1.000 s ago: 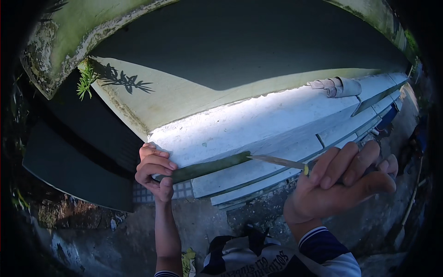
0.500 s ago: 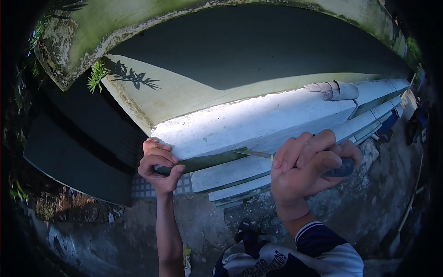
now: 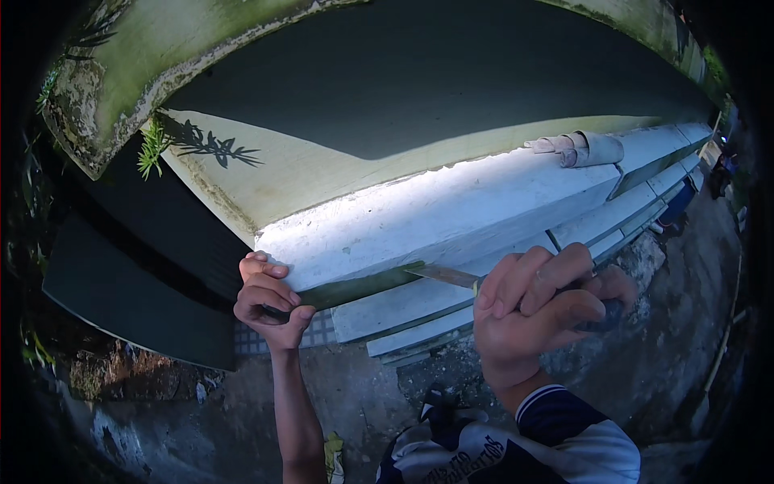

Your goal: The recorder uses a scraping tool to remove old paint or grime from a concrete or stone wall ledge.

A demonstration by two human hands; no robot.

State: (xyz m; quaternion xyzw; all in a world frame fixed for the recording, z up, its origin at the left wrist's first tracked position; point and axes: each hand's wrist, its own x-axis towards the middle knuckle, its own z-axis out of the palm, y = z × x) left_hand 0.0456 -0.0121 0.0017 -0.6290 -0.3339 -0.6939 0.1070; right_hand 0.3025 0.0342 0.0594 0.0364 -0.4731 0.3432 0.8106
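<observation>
- Since the picture a second back, my right hand point(image 3: 536, 310) had drawn in from an open, spread reach to a tight fist, and it covered more of the blade than before; my left hand point(image 3: 270, 300) had hardly shifted.
- My left hand was curled shut around the near end of a long, flat green strip point(image 3: 355, 288), seemingly split bamboo or a leaf stalk, holding it just under the edge of the white painted concrete ledge point(image 3: 435, 210).
- My right hand was clenched on the dark handle of a knife; its thin, dull metal blade point(image 3: 447, 275) lay along the strip, tip toward my left hand.
- The strip ran between my two hands, close against the ledge's lower edge, above stacked pale slabs point(image 3: 419, 310).
- I judged the strip light, stiff along its length but springy, with a smooth skin that could slip; gripping near the end, fingers clear of the blade's path, seemed safest.
- A rolled pale cloth point(image 3: 580, 148) lay farther along the ledge, well apart from my hands.
</observation>
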